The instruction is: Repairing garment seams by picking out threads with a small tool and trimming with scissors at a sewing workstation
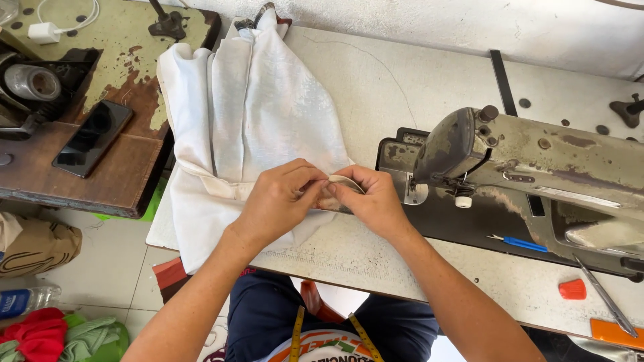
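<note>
While pinched shut, left hand (278, 201) and right hand (372, 199) together on white fabric's (261, 114) folded edge.

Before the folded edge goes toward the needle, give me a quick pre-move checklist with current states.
1. Both hands on the fold: left hand and right hand pinch the white fabric edge together. Ok.
2. Fabric under the presser foot: not there, it lies to the left of it. Not ok.
3. Bulk of fabric supported on the table: ok, though a corner hangs off the near edge.
4. Needle threaded: cannot tell.
5. Scissors and blue tool away from the fabric: ok.
</note>
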